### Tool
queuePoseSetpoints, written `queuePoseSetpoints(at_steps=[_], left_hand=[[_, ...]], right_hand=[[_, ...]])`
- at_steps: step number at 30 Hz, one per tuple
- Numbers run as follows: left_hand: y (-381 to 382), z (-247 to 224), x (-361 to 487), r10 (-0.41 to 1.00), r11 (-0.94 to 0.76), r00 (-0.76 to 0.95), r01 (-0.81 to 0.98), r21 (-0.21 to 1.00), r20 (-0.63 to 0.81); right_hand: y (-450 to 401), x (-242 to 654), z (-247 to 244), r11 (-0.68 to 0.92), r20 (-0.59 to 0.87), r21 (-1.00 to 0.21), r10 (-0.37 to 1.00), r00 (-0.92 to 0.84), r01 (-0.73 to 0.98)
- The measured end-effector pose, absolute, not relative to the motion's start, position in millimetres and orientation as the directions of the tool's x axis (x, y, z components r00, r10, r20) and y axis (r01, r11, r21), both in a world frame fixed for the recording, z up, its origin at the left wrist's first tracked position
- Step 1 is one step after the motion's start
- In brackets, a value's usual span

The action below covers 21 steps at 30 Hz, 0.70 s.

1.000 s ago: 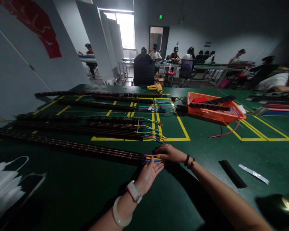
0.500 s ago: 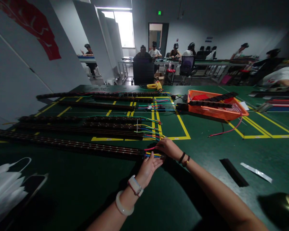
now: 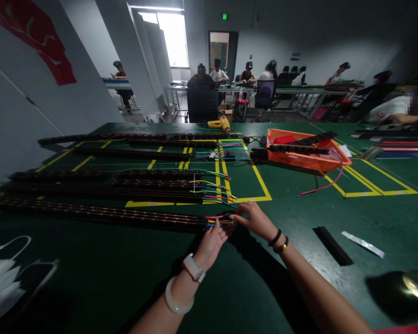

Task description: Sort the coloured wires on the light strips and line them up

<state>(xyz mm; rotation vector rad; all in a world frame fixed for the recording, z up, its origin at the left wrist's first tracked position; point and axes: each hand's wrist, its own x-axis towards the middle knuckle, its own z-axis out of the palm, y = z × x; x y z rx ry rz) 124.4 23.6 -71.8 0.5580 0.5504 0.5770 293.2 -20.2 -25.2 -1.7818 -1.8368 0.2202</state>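
A long dark wire bundle with pale ties lies nearest me, running from the left edge to the middle of the table. Pink, yellow and blue wires come out of its right end. My left hand holds these wires between thumb and fingers, palm turned up under them. My right hand has its thumb and forefinger brought together at the wire tips, just right of the left fingertips. The tips themselves are partly hidden by the fingers. Other bundles with coloured wire ends lie just beyond.
An orange basket holding dark parts stands at the back right, a red wire hanging out. A yellow heat gun lies at the far edge. A black strip and a white strip lie right. Several people sit at tables behind.
My right hand has slid right along the wires, from the pink wire to the wire tips. The left hand stays on the wires. The view has shifted slightly.
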Motion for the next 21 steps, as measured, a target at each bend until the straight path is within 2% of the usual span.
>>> queuePoseSetpoints(at_steps=[4, 9, 16, 21], left_hand=[[24, -71, 124, 0.642, 0.696, 0.694, -0.349, 0.628, -0.326], [24, -70, 122, 0.609, 0.714, 0.719, -0.314, 0.625, -0.334], [23, -69, 117, 0.616, 0.727, 0.654, -0.256, 0.637, -0.439], [18, -65, 115, 0.612, 0.730, 0.674, -0.280, 0.624, -0.414]], right_hand=[[-31, 281, -39, 0.050, 0.210, -0.338, 0.977, 0.023, 0.940], [-29, 276, -51, 0.005, 0.164, -0.391, 0.984, 0.064, 0.920], [-13, 282, -50, -0.127, 0.090, -0.492, 0.977, 0.195, 0.862], [-5, 280, -61, -0.188, 0.098, -0.348, 0.967, 0.235, 0.919]])
